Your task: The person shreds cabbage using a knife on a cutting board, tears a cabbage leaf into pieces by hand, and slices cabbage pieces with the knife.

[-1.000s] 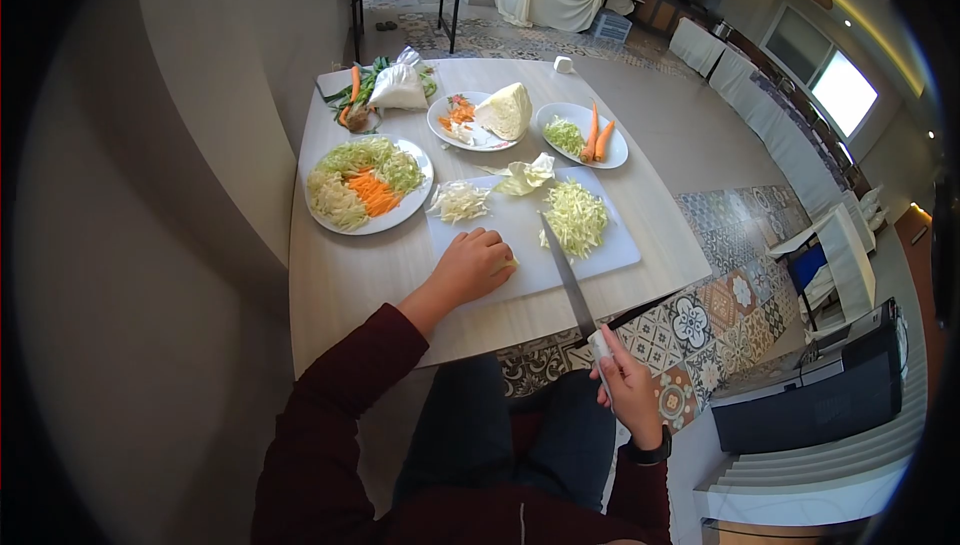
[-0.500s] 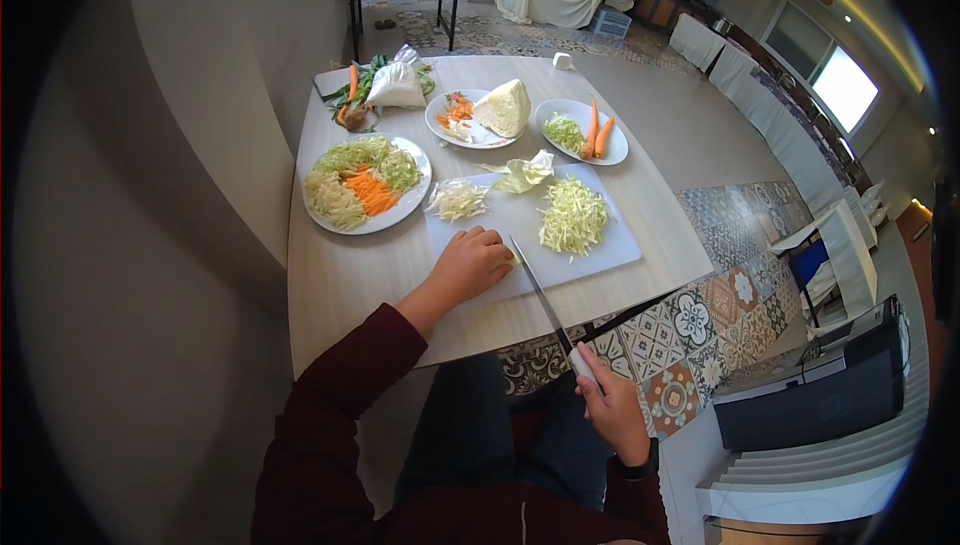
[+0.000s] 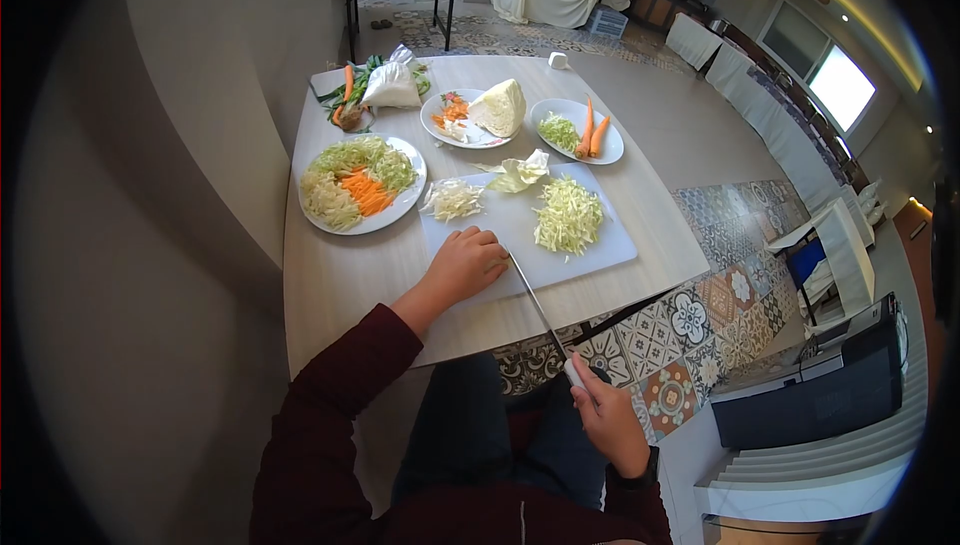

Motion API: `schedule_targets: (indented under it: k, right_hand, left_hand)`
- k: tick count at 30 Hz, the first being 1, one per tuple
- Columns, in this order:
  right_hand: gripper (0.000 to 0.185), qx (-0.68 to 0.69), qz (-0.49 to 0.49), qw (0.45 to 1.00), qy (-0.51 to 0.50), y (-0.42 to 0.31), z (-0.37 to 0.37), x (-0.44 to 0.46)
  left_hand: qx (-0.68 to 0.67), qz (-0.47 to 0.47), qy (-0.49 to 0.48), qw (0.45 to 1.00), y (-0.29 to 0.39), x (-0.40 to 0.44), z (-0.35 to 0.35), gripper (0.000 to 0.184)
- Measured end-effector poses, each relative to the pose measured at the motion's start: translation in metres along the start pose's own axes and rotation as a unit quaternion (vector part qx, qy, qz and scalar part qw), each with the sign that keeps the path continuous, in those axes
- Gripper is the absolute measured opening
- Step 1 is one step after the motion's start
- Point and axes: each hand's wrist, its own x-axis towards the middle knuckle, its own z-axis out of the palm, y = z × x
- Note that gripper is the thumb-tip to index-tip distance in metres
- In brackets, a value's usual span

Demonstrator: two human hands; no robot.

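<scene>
My left hand [image 3: 466, 265] rests on the near left of the white cutting board [image 3: 606, 251], fingers curled over a pale green piece of cabbage that they mostly hide. The handle of a long kitchen knife [image 3: 541, 311] is in the grip of my right hand [image 3: 609, 414]. Its blade tip lies at my left fingertips, and its handle hangs past the table's front edge. Shredded cabbage [image 3: 568, 217] is heaped on the board's right side. Whiter shreds [image 3: 455, 200] lie at its left edge, with a loose cabbage leaf [image 3: 519, 173] at the back.
On the table [image 3: 350, 285], a large plate [image 3: 412, 207] holds shredded cabbage and carrot. Behind are a plate with a cabbage wedge [image 3: 498, 110], an oval plate with whole carrots [image 3: 598, 135], and a white bag [image 3: 392, 85] beside greens. A small white object [image 3: 558, 61] sits at the far edge.
The knife blade has come closer to my left fingertips, with my right hand moving slightly left. The pale piece under my left fingers shows less now. The whole view has shifted a little.
</scene>
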Motion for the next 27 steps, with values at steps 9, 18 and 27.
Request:
schedule_targets:
  k: [9, 18, 27]
  right_hand:
    - [0.044, 0.02, 0.009, 1.0, 0.005, 0.009, 0.008, 0.024]
    - [0.042, -0.021, -0.052, 0.997, 0.047, 0.0, 0.027, 0.037]
    - [0.045, -0.056, -0.08, 0.994, 0.054, 0.003, 0.033, 0.034]
  left_hand:
    - [-0.005, -0.004, -0.008, 1.0, 0.001, 0.0, -0.001, 0.012]
    - [0.001, 0.002, -0.013, 1.0, -0.001, 0.001, 0.0, 0.011]
    - [0.005, 0.01, 0.019, 1.0, 0.0, 0.0, 0.0, 0.01]
